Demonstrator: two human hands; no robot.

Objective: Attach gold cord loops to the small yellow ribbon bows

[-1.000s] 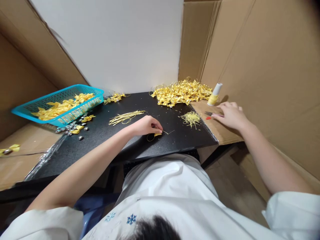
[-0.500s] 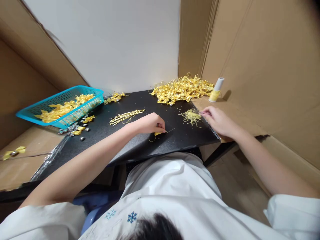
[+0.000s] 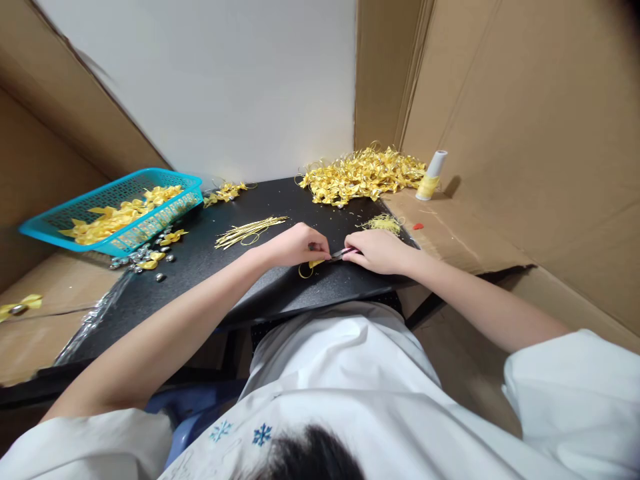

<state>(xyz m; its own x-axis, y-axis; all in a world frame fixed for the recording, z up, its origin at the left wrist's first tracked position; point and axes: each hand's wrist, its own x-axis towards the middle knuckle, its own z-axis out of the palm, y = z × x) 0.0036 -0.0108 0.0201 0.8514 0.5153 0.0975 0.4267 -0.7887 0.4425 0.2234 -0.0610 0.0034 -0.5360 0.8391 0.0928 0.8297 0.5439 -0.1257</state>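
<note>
My left hand [image 3: 300,245] is closed over the black table top, its fingers pinching a small yellow ribbon bow [image 3: 315,264]. A thin yellow cord loop [image 3: 302,273] hangs out from the bow on the left. My right hand [image 3: 383,252] is wrapped round a pair of small metal thread snips [image 3: 340,254], most of whose body is hidden in the palm. The snips' blades point left and meet the area right by my left fingertips. Whether they touch the thread there is too small to tell.
A heap of yellow bows [image 3: 360,175] lies at the back, beside a thread cone [image 3: 432,176]. Thread clippings [image 3: 384,223] lie behind my right hand, near a red scrap [image 3: 418,227]. Cut cords [image 3: 250,231], silver beads [image 3: 143,256] and a turquoise basket [image 3: 117,247] of ribbon pieces are leftward.
My right hand has come left from the thread clippings with the snips, up to my left fingertips. The red scrap has come into view. My left hand has stayed nearly still.
</note>
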